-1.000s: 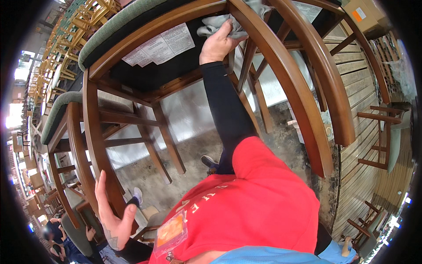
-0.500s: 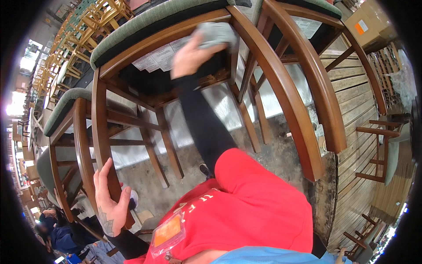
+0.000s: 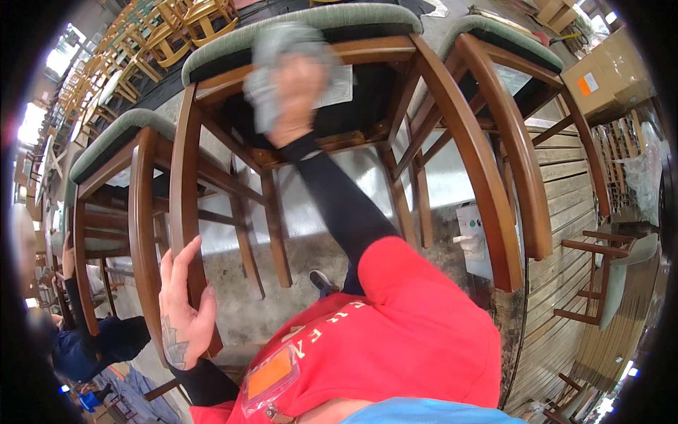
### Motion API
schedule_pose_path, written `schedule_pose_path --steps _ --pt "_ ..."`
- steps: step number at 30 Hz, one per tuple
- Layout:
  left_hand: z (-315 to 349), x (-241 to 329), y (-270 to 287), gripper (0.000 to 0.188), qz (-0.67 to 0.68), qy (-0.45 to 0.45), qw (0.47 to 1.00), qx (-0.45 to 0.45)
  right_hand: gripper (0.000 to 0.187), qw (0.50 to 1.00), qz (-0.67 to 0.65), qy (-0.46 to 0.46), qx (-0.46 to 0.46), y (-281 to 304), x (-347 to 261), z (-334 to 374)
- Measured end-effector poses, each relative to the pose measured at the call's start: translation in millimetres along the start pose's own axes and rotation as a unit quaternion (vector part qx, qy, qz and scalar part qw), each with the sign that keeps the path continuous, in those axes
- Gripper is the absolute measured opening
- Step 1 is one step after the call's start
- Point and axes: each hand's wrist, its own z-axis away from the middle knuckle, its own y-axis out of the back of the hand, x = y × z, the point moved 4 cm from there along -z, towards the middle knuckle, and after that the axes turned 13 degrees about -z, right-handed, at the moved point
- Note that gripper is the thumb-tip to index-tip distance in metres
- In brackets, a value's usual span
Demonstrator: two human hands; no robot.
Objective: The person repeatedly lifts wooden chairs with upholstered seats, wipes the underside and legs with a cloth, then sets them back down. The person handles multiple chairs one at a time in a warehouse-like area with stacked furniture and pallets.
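Note:
A brown wooden chair [image 3: 374,49] with a green-grey padded seat has its dark underside and its legs turned toward me. My right hand [image 3: 300,88], smeared by motion, is closed on a grey cloth [image 3: 263,95] at the wooden rail below the seat edge, left of its middle. The cloth also overlaps the padding. Low on the left, my left hand [image 3: 185,311] has its fingers stretched out against the chair's left leg [image 3: 186,191] and does not wrap around it. A pale label sheet [image 3: 337,86] shows on the underside, partly behind my right hand.
Similar chairs stand close by on the left [image 3: 106,152] and right [image 3: 519,134]. A cardboard box [image 3: 611,78] is at the far right, above wooden slats [image 3: 565,184]. A co-worker in dark blue [image 3: 99,346] is at the lower left. A grey box [image 3: 472,237] stands behind the right leg.
My right hand has moved the cloth leftward along the rail, from near the right corner to left of the middle. My left hand stays at the leg. The view has shifted slightly.

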Motion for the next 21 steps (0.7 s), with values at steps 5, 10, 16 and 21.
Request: schedule_pose_path --steps 5,10,16,21 --pt "17.7 -18.4 1.6 0.074 0.046 0.043 0.998 0.003 0.028 0.955 -0.066 0.199 -0.210 -52.8 -72.5 11.7" --pt "15.3 -10.1 1.6 0.077 0.001 0.010 0.999 0.031 0.045 0.985 0.106 0.101 0.092 73.0 25.9 -39.9" --pt "17.8 -13.1 1.0 0.077 0.009 0.033 0.999 0.031 0.040 0.978 0.028 0.116 -0.169 -36.4 -77.5 -15.8" --pt "16.6 -14.5 -2.4 0.076 0.029 0.035 0.998 0.035 0.033 0.942 -0.010 0.056 -0.331 -70.3 -103.0 -59.0"
